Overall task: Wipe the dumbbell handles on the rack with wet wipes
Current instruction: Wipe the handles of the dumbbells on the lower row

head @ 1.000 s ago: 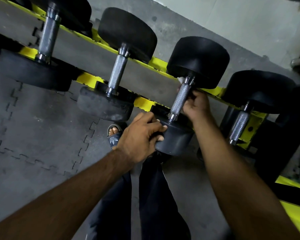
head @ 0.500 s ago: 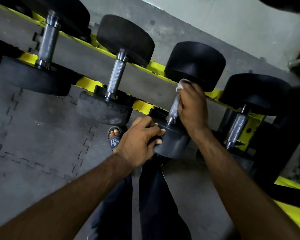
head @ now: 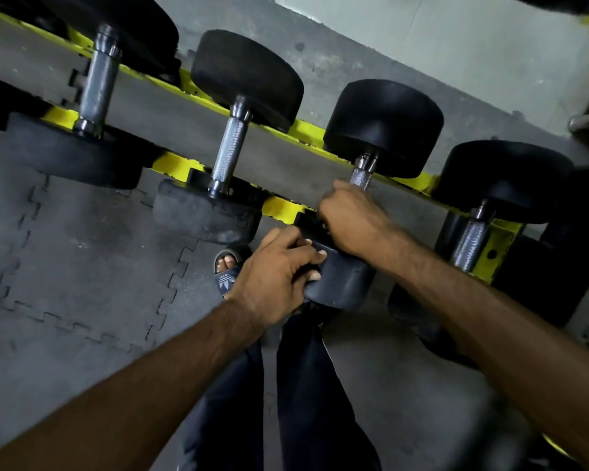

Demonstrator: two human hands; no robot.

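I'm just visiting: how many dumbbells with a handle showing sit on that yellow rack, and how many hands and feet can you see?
Dumbbells with a handle showing: 4
Hands: 2, left hand and right hand, both gripping the third dumbbell
Sandalled foot: 1
Total: 7

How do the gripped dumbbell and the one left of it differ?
The gripped dumbbell has its handle wrapped by the right hand, with only the top end showing; the neighbour has a fully bare handle. The left hand holds the gripped dumbbell's near head; the neighbour's is untouched. The neighbour's near head looks greyer and scuffed, the gripped one's smoother. Both have black round heads and knurled metal handles, and both lie across the yellow rack.
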